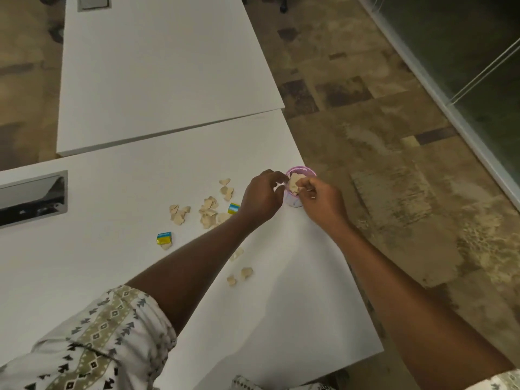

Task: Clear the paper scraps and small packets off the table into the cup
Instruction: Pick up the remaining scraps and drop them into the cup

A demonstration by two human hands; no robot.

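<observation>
A small pink cup (305,171) stands near the right edge of the white table (118,263), with beige paper scraps (294,182) sticking up inside it. My right hand (320,199) is at the cup's mouth, its fingertips pinching the scraps in the cup. My left hand (263,194) hovers just left of the cup, fingers loosely curled, holding nothing that I can see. Loose beige scraps (208,211) lie left of my left hand, and more scraps (242,273) lie nearer me. Two blue-and-yellow packets lie among them, one (233,208) by my left wrist, one (164,237) further left.
A second white table (157,66) butts against the far side. A metal cable hatch (33,197) is set into the table at the left. The table's right edge drops to patterned carpet (394,136); a glass partition (464,66) runs along the far right.
</observation>
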